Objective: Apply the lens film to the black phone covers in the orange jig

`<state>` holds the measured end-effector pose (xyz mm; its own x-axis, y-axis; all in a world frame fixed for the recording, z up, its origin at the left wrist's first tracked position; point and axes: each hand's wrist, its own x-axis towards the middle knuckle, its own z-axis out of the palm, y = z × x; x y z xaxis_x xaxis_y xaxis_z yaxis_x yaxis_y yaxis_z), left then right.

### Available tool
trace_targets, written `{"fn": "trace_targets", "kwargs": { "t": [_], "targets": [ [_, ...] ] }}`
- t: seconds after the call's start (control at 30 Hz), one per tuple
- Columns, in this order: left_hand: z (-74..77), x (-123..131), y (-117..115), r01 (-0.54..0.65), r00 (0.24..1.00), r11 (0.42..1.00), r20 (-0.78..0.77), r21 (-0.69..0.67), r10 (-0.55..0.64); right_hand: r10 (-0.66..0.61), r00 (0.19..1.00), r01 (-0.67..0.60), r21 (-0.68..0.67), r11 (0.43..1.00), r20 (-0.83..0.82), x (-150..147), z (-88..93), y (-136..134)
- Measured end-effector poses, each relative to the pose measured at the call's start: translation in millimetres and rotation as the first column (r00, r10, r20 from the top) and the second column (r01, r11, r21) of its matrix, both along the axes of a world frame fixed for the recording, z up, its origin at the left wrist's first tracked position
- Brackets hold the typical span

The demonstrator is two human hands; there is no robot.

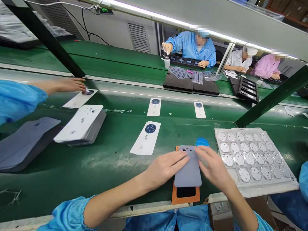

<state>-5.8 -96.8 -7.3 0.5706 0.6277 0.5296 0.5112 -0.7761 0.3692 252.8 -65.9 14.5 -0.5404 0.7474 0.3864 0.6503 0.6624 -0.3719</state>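
Observation:
A grey phone back cover [188, 171] with small holes near its top edge lies over an orange frame [186, 199] at the bench's front. Part of the frame and its dark opening show below the cover. My left hand [163, 165] grips the cover's upper left side, its fingers reaching over the surface. Slightly blurred, my right hand [215, 165] is closed around the upper right edge and corner. Behind that hand a round blue piece [202, 141] shows in part. To the left lies a white cover [146, 142] with a dark round camera decoration.
A clear tray [255, 155] of round pieces stands right. Two more white covers [154, 107] [199, 110] lie farther back. Stacks of white covers [80, 123] and grey covers [29, 141] stand left, where a co-worker's hand [64, 86] touches a cover. A green post [271, 99] rises behind the tray.

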Motion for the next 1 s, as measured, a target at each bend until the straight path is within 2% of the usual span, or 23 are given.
{"fn": "trace_targets", "kwargs": {
  "t": [0.07,0.17,0.23,0.37,0.47,0.57,0.73,0.87,1.0],
  "targets": [
    [-15.3,7,-8,-0.035,0.989,0.986,-0.138,0.161,0.058,0.104,0.99,-0.116,0.125,0.985,0.095,-5,-13.9,-13],
    [-30.8,13,-14,-0.049,0.975,0.974,-0.201,0.223,0.095,0.12,0.977,-0.157,0.212,0.965,0.178,-5,-36.0,-21],
    [-34.6,15,-15,-0.048,0.976,0.971,-0.193,0.235,0.095,0.13,0.97,-0.177,0.228,0.957,0.207,-2,-43.6,-20],
    [-35.6,14,-14,-0.052,0.978,0.968,-0.182,0.246,0.099,0.144,0.967,-0.194,0.238,0.952,0.211,2,-45.2,-18],
    [-37.9,14,-11,-0.092,0.971,0.976,-0.197,0.199,0.132,0.155,0.964,-0.203,0.22,0.954,0.217,3,-47.0,-15],
    [-39.3,14,-7,-0.138,0.94,0.986,-0.3,0.093,0.16,0.161,0.953,-0.217,0.206,0.954,0.257,3,-51.4,-11],
    [-33.1,11,-7,-0.127,0.886,0.991,-0.453,-0.038,0.096,0.202,0.895,-0.279,0.146,0.949,0.398,0,-52.5,-7],
    [-27.1,7,-10,-0.091,0.886,0.991,-0.463,-0.099,0.035,0.226,0.845,-0.297,0.073,0.952,0.485,-3,-46.8,-13],
    [-27.4,7,-14,-0.081,0.888,0.993,-0.459,-0.085,0.033,0.241,0.824,-0.319,0.068,0.945,0.513,-2,-42.5,-20]
  ]
}}
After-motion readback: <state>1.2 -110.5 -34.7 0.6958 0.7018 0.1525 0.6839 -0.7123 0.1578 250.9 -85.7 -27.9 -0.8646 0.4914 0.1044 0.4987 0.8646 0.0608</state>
